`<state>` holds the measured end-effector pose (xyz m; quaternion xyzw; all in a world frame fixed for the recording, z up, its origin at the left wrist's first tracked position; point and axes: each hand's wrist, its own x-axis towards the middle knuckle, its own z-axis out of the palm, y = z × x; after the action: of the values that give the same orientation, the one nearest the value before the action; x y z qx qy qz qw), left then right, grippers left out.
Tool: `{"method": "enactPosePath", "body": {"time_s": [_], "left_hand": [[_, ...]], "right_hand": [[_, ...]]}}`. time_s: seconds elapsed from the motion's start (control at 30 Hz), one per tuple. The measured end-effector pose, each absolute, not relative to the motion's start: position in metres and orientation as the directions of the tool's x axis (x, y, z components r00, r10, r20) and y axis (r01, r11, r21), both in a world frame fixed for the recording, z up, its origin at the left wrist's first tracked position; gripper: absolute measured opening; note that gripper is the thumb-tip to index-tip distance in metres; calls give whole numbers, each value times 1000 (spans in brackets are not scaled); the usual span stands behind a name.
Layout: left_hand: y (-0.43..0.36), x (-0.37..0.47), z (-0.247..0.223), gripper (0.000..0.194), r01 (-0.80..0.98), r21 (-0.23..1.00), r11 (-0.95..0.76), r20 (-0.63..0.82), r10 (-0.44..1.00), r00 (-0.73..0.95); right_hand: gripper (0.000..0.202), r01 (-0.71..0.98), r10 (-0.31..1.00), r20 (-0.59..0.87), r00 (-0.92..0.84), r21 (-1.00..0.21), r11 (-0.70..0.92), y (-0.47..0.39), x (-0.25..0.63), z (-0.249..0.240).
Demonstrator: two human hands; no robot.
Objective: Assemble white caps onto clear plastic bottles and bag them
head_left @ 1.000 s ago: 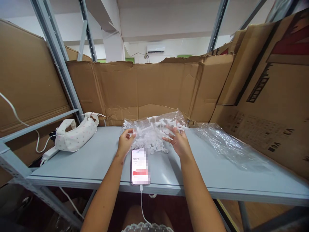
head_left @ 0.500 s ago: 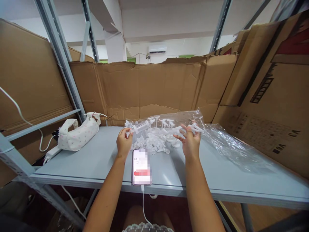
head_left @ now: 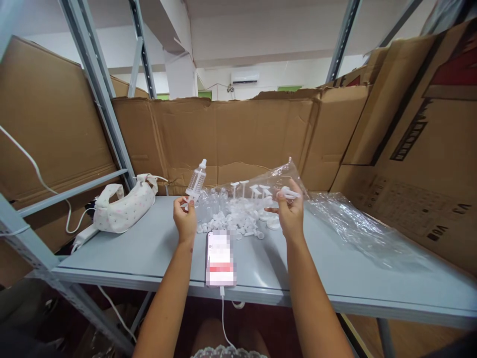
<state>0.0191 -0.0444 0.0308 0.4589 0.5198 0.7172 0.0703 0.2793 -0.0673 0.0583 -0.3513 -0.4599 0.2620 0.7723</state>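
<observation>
A clear plastic syringe barrel [head_left: 196,181] with a white tip stands tilted in the air above the back-left part of the grey table [head_left: 149,248]. The left hand [head_left: 185,219] grips it at its lower end with closed fingers, so the barrel points up and a little to the right. Just beside it, to the right, a heap of small white plastic parts [head_left: 238,221] lies on the table, caps and plungers with flat round ends, some of them standing upright. More clear barrels lie at the back of this heap.

The right hand [head_left: 290,214] is raised on the other side of the heap. Its fingers pinch a white plunger [head_left: 288,191] together with the edge of a clear plastic bag [head_left: 283,176], which is lifted over the parts. A second sheet of clear plastic [head_left: 357,228] lies crumpled on the right part of the table.

Between the two forearms, near the front edge of the table, a phone [head_left: 220,258] lies flat with its screen on, and a white cable [head_left: 223,313] hangs down from it. At the left side a small white pouch [head_left: 124,209] with dots rests on the table. Brown cardboard sheets [head_left: 238,134] stand behind and around the table, against the grey metal frame.
</observation>
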Motion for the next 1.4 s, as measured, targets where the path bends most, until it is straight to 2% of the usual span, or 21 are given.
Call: {"method": "enactPosePath", "body": {"time_s": [0.17, 0.37, 0.5, 0.63, 0.87, 1.03, 1.17, 1.3, 1.37, 1.4], "left_hand": [[-49, 13, 34, 8, 657, 721, -220, 660, 509, -553], [-53, 6, 38, 8, 715, 698, -48, 626, 526, -576], [-53, -2, 38, 15, 717, 686, 123, 508, 623, -594], [-51, -8, 38, 23, 731, 617, 291, 337, 742, -580], [-48, -10, 35, 25, 782, 490, 385, 192, 827, -528], [-50, -8, 35, 31, 785, 493, 375, 239, 809, -536], [-51, -4, 35, 32, 782, 553, 287, 371, 756, -540], [-51, 6, 34, 24, 795, 606, -2, 596, 663, -453], [-51, 12, 34, 24, 735, 647, -203, 652, 646, -396], [-50, 15, 33, 25, 670, 679, -301, 657, 656, -371]], "right_hand": [[66, 15, 745, 576, 338, -794, 607, -67, 271, 69], [71, -17, 752, 578, 318, -789, 614, -67, 268, 73], [72, 17, 750, 582, 315, -793, 609, -68, 271, 75], [67, 49, 752, 597, 281, -791, 610, -71, 273, 78], [54, 68, 717, 633, 291, -761, 645, -76, 274, 82], [57, 77, 709, 630, 316, -762, 643, -77, 274, 83], [55, 108, 633, 666, 394, -718, 688, -86, 270, 85], [50, 37, 512, 650, 561, -638, 769, -97, 269, 87], [50, -48, 547, 613, 570, -639, 767, -95, 273, 88], [51, -115, 608, 590, 531, -661, 742, -92, 276, 87]]}}
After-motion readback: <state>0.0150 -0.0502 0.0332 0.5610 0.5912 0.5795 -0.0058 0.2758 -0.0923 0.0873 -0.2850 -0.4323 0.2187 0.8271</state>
